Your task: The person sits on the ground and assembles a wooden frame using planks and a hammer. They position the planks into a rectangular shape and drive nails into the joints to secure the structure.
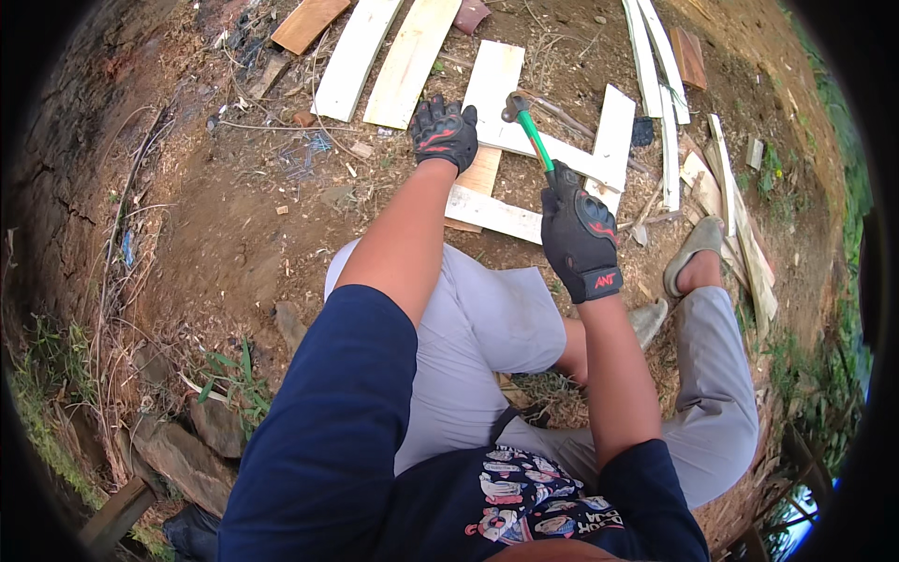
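In a black glove with red marks, my right hand (579, 225) is closed around the green handle of a hammer (534, 136). The dark hammer head is over a pale crosswise plank (562, 155); whether it touches the wood I cannot tell. My left hand (444, 136), gloved alike, is at the left end of this plank with its fingers stretched forward and somewhat apart. Upright boards (611, 136) meet the crosswise plank, and a second crosspiece (496, 214) lies nearer to my knees. Nothing shows in the left hand, though its palm is hidden.
Loose nails (309, 155) are scattered on the dirt to the left. More pale boards (412, 61) lie at the far side, beside a reddish-brown wood piece (309, 23). Long offcuts (740, 225) lie near my shod foot (695, 253) on the right. Rocks (183, 459) are at lower left.
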A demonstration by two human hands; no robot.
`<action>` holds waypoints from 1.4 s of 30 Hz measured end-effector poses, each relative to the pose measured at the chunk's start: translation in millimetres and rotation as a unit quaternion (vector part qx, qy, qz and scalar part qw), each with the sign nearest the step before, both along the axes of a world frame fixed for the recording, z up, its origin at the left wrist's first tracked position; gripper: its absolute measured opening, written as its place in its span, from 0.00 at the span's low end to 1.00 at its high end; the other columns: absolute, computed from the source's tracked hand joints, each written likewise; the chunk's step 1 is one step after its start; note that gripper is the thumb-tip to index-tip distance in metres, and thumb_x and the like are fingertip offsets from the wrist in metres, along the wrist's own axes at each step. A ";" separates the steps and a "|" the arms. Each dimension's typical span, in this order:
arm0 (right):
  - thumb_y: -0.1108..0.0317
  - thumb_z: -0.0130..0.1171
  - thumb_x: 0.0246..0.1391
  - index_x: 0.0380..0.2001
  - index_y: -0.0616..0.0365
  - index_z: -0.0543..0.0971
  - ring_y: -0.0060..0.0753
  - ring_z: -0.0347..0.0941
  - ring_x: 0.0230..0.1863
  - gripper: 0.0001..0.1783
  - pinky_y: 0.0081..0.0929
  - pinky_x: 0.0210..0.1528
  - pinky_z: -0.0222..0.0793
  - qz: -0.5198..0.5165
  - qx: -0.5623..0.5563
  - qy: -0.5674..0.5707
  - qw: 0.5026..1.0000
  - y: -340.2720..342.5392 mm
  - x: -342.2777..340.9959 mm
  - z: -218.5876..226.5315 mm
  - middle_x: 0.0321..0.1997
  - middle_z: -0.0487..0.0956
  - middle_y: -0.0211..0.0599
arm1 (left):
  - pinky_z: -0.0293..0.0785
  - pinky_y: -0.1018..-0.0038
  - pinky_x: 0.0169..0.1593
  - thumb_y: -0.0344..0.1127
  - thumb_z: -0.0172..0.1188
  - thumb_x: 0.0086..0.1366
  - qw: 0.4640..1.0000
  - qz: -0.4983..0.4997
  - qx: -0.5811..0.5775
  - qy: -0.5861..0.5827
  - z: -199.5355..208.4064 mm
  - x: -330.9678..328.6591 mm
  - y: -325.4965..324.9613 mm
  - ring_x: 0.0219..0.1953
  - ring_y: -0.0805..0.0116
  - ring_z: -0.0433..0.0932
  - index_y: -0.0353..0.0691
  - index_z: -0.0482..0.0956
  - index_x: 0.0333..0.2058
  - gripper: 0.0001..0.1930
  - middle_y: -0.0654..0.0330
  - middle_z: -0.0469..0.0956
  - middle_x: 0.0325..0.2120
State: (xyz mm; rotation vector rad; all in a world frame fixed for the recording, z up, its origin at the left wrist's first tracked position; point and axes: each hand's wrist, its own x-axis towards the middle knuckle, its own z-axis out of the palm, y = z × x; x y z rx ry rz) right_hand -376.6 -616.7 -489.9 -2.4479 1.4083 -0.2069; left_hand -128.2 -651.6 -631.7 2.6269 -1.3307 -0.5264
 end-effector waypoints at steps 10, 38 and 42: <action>0.63 0.53 0.72 0.66 0.58 0.76 0.56 0.85 0.37 0.23 0.50 0.41 0.81 -0.018 0.048 0.011 0.999 0.5 0.1 -5.1 0.39 0.87 0.53 | 0.49 0.48 0.80 0.57 0.39 0.81 0.999 0.007 -0.032 -0.012 -0.6 -4.9 3.1 0.78 0.43 0.56 0.46 0.75 0.69 0.31 0.46 0.62 0.76; 0.64 0.51 0.76 0.69 0.65 0.72 0.58 0.85 0.51 0.25 0.48 0.52 0.81 -0.041 -0.070 -0.228 0.970 2.2 13.6 11.4 0.55 0.83 0.61 | 0.46 0.47 0.81 0.58 0.41 0.80 0.999 0.017 -0.026 -0.007 -8.4 -5.8 6.5 0.79 0.44 0.54 0.46 0.73 0.70 0.31 0.48 0.60 0.77; 0.65 0.53 0.75 0.69 0.65 0.71 0.63 0.84 0.51 0.25 0.48 0.53 0.81 -0.059 -0.129 -0.240 0.960 3.6 13.6 8.3 0.56 0.83 0.62 | 0.45 0.48 0.81 0.58 0.40 0.80 0.999 0.016 -0.032 -0.010 -2.5 -5.7 2.5 0.79 0.45 0.54 0.46 0.75 0.69 0.31 0.49 0.60 0.77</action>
